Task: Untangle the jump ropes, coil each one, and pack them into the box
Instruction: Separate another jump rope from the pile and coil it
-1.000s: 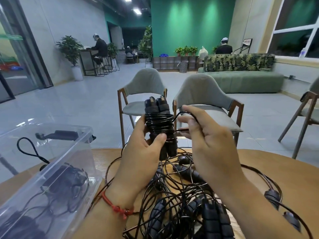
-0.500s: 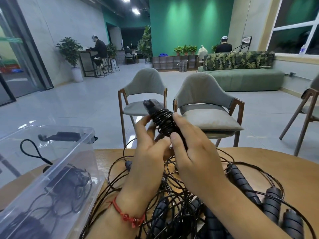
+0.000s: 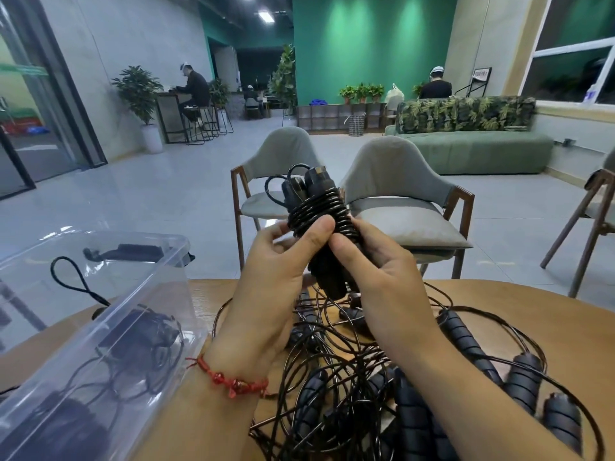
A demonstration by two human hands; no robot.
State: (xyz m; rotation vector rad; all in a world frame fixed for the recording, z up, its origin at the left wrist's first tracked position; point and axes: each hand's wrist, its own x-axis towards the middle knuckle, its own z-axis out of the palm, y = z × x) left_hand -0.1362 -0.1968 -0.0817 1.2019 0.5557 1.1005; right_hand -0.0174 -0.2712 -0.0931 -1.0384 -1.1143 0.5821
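Black jump rope (image 3: 319, 211), thin cord wound tight round its two paired ribbed handles, held upright above the far edge of the round wooden bench (image 3: 549, 327). Left hand (image 3: 276, 271) in a curled grip on the coils, thumb across the turns; right hand (image 3: 382, 271) wrapped round the handles below. Likely securing the loose end: pin the turns, pull snug, then lower into the clear plastic box (image 3: 133, 284) at the left edge, avoiding the tangled black ropes (image 3: 349, 377) mid-bench.

The left hand (image 3: 276, 281) and right hand (image 3: 382, 277) are held up at frame centre, side by side. A coiled jump rope (image 3: 319, 211) is gripped by both, fingers curled behind it, thumbs pressed against its front.
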